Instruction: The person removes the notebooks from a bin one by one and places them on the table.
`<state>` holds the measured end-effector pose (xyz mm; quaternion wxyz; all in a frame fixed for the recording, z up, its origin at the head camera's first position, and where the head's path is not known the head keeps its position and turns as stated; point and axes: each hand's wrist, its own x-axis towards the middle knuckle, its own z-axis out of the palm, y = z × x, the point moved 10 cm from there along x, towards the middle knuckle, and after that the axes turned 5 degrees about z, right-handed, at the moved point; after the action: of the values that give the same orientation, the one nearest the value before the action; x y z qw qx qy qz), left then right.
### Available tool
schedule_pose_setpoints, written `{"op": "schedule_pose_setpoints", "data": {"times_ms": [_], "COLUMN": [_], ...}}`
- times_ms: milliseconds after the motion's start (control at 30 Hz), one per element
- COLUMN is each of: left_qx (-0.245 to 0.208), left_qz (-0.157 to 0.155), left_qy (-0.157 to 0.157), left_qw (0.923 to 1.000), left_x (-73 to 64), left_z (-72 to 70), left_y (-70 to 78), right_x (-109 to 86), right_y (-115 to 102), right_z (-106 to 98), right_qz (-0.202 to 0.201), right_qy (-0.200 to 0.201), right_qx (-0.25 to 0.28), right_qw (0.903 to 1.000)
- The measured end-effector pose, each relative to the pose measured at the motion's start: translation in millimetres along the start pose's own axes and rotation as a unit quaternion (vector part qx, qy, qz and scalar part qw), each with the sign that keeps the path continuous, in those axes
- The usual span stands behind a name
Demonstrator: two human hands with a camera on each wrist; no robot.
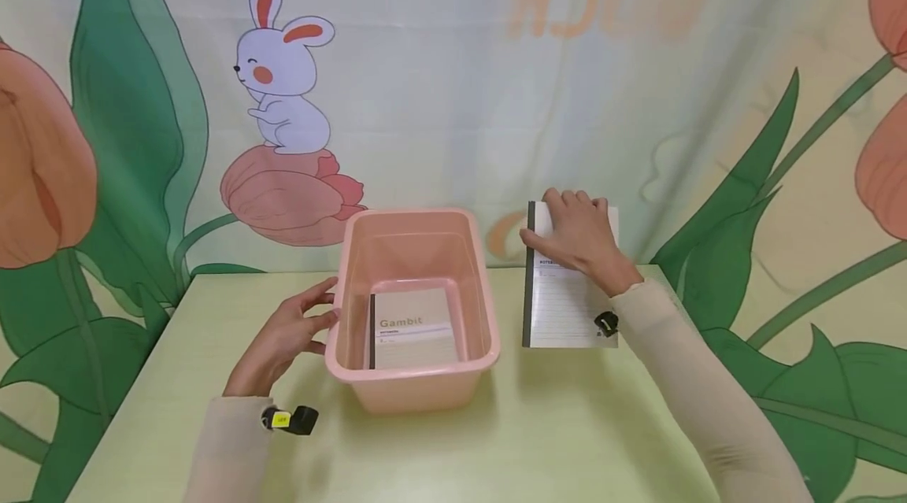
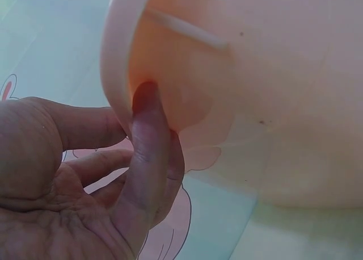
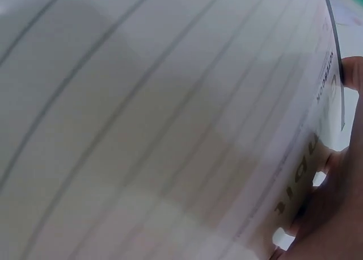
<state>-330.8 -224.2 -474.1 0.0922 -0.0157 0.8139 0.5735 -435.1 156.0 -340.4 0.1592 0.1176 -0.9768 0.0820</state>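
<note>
A pink plastic bin (image 1: 411, 393) stands on the table, and a notebook (image 1: 411, 330) with "Gambit" on its pale cover lies on its bottom. At the bin's left side my left hand (image 1: 294, 330) pinches the rim; the left wrist view shows fingers (image 2: 150, 118) tucked under the lip. To the right of the bin, my right hand (image 1: 581, 231) grips a second notebook (image 1: 567, 306) with a dark spine. Its thumb lies at the spine edge and its fingers reach over the top. In the right wrist view the lined cover (image 3: 170, 129) of this notebook bows close to the camera.
A pale green table (image 1: 553, 440) carries the bin. Behind it hangs a curtain (image 1: 439, 94) printed with a rabbit, tulips and green leaves. Each wrist wears a small black camera.
</note>
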Motion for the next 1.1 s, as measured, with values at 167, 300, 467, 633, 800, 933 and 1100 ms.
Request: {"op": "schedule_pose_setpoints", "data": {"times_ms": [167,300,467,633,800,933,1100], "left_qx": [0.005,0.008,0.005,0.007,0.008,0.004,0.005], "left_qz": [-0.002,-0.001,0.0,-0.003,-0.001,0.0,-0.004], "left_qy": [0.003,0.005,0.005,0.008,0.009,0.009,0.014], "left_qw": [1.0,1.0,1.0,0.9999,0.9999,1.0,0.9999], "left_x": [-1.5,-2.0,-1.5,-2.0,-2.4,-0.4,-2.1], "left_z": [-0.8,-2.7,-0.8,-0.9,-3.4,-1.3,-2.1], "left_y": [-0.6,-1.5,-1.3,-1.0,0.4,1.8,2.1], "right_x": [-1.3,3.5,9.6,13.2,18.4,20.2,19.0], "right_y": [14.5,19.1,24.6,25.8,23.1,25.9,24.1], "right_z": [61.7,107.1,149.9,177.7,196.1,207.8,220.7], "right_qz": [0.003,0.004,-0.001,-0.012,-0.02,-0.01,-0.003], "right_qy": [-0.031,-0.048,-0.067,-0.079,-0.088,-0.106,-0.151], "right_qx": [0.004,0.019,0.0,-0.004,0.011,0.009,0.023], "right_qw": [0.9995,0.9987,0.9978,0.9968,0.9958,0.9943,0.9883]}}
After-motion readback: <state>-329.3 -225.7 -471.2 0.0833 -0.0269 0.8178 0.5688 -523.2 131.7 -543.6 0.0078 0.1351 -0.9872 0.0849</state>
